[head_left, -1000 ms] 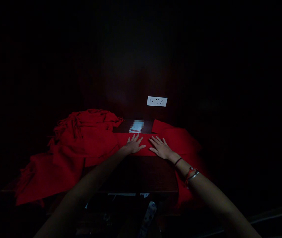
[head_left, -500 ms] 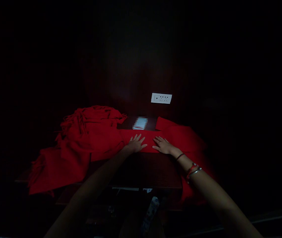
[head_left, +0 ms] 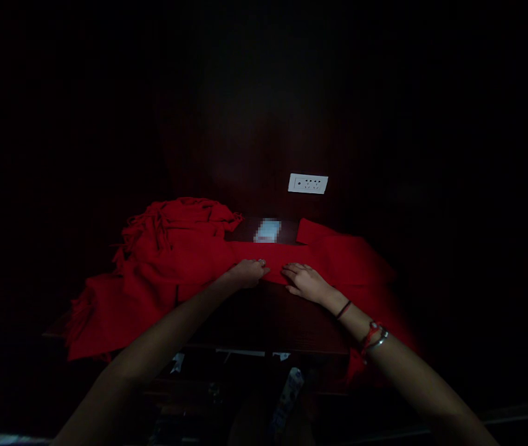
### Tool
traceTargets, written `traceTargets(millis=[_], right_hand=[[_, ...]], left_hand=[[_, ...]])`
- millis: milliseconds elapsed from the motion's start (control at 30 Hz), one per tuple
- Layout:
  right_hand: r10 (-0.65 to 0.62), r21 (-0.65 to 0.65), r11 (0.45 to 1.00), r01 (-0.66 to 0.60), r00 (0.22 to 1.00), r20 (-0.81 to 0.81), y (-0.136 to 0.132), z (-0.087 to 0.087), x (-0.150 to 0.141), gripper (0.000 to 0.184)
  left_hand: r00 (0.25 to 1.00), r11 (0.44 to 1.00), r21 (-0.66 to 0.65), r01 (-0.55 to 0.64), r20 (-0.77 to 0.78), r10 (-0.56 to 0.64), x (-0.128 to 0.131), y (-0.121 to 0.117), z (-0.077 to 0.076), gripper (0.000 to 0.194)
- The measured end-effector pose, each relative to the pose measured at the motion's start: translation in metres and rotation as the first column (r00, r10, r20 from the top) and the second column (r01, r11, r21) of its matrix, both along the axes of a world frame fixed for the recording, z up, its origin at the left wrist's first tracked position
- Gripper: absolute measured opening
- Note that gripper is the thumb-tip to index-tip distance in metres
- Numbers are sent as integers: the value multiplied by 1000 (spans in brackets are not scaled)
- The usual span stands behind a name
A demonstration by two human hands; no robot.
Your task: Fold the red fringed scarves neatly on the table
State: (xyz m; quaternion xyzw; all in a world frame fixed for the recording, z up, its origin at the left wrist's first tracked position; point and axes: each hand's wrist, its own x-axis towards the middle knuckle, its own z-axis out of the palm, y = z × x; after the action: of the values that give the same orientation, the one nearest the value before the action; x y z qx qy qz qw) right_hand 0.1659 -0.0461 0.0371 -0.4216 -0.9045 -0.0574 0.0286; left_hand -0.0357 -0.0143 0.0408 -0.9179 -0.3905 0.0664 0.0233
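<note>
A red fringed scarf [head_left: 273,254] lies across a dark wooden table, its middle stretched in a flat band between my hands. My left hand [head_left: 247,273] is on the band's front part with fingers curled in toward the thumb, closed on the cloth; the fingertips are partly hidden. Resting on the same band, my right hand [head_left: 309,282] has its fingers slightly bent and the thumb apart, toward the front edge. Bracelets circle the right wrist. More bunched red cloth with fringes [head_left: 152,229] is heaped to the left, and red cloth [head_left: 351,260] spreads to the right.
Behind the band lies a small pale, blurred-out object [head_left: 268,231]. A white socket plate [head_left: 307,183] is on the dark wall. The table's front edge [head_left: 291,352] is near me, with a patterned pale item [head_left: 289,387] below it. The surroundings are very dark.
My left hand has gone from lying flat with spread fingers to curled on the cloth. The right fingers have bent a little and drawn toward me. The view has shifted slightly.
</note>
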Motion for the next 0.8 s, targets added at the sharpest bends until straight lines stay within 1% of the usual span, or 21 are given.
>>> traceTargets(millis=[33,100,133,200,300,433,500,600,700,733,800], right_hand=[[1,8,1000,-1,1000,16,-2,2,-3,39],[-37,9,999,37,997,64,-5,3,-10,32],[-65,11,998,64,994,90,-6,2,-13,29],[-114,29,993,112,987,116,-8,1,-19,28],[-168,67,984,164,984,54,-7,-2,-27,26],[-269,79,959,271,962,-38,-2,0,-33,26],[-326,89,940,328,944,-44,2,4,-28,27],[-407,153,900,409,912,-49,8,11,-9,26],[-504,178,846,503,863,-42,12,17,14,26],[-538,166,828,536,842,-37,13,17,20,26],[-580,134,804,579,814,-34,16,17,25,26]], left_hand=[[1000,999,30,19,-22,-18,0,-1,1,38],[999,995,89,35,-44,-31,-1,-2,2,40],[999,993,118,25,-44,-20,-1,-2,2,39],[999,984,175,-34,-19,38,-2,-2,4,33],[990,962,238,-136,56,126,-1,-1,10,25],[973,924,321,-207,163,161,3,-3,22,22],[961,900,350,-259,184,205,3,-7,26,22],[922,848,365,-384,199,332,-3,-15,27,23],[870,801,341,-492,225,439,-8,-19,23,24],[858,793,330,-513,234,458,-8,-19,21,24],[852,791,319,-522,252,460,-4,-17,16,24]])
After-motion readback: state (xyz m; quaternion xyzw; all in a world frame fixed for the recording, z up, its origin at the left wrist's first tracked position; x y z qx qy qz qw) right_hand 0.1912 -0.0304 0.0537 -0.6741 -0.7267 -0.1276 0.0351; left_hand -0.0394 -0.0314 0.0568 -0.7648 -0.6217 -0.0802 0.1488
